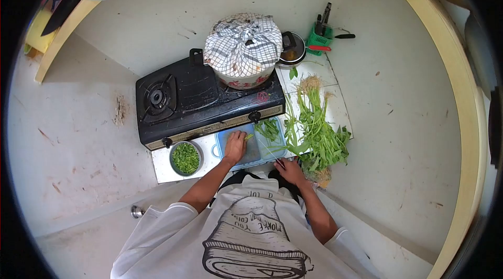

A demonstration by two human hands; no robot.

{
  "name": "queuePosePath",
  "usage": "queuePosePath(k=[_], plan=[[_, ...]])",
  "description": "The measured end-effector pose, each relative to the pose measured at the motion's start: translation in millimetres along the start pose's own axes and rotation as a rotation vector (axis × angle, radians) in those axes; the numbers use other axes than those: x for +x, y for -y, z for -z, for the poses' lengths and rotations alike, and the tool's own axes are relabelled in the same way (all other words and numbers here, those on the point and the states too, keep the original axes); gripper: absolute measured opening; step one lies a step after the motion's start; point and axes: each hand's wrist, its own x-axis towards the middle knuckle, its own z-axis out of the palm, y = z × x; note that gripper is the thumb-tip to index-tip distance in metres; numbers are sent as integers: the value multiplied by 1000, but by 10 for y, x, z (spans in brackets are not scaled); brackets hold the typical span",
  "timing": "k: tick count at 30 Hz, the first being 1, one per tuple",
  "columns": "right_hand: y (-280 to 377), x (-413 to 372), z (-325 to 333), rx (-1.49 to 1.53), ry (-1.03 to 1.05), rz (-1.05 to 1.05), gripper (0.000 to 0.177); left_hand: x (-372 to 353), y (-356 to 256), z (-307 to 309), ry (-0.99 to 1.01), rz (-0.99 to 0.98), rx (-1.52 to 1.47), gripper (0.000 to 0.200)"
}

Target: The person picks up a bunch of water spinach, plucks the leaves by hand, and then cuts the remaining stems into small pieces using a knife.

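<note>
On the blue cutting board (254, 156) my left hand (235, 146) is closed, with a bit of green stem (249, 136) showing at its fingertips. My right hand (290, 171) grips a knife (271, 151) by its handle, the thin blade slanting up and left over the board. Cut green stems (268, 130) lie on the board's far right part. A round metal bowl (185, 158) of chopped greens stands left of the board. To the right lies a big bunch of leafy greens (322, 137) with its roots still on.
Behind the board is a black two-burner gas stove (178, 90). A large pot wrapped in a checked cloth (243, 43) stands on its right burner. Beyond are a small lidded pan (292, 48) and a green basket (319, 40) of utensils. Walls close in on both sides.
</note>
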Motion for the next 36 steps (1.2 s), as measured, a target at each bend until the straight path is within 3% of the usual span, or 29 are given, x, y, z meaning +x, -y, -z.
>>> queuePosePath(k=[19, 25, 36], plan=[[269, 617, -190, -221, 180, 192, 43, -437, 0, 65, -183, 208, -127, 21], [388, 649, -391, -264, 287, 147, 47, -465, -45, 38, -245, 126, -37, 19], [579, 853, -649, -342, 339, 135, 47, -509, 67, -30, -276, 109, -128, 14]])
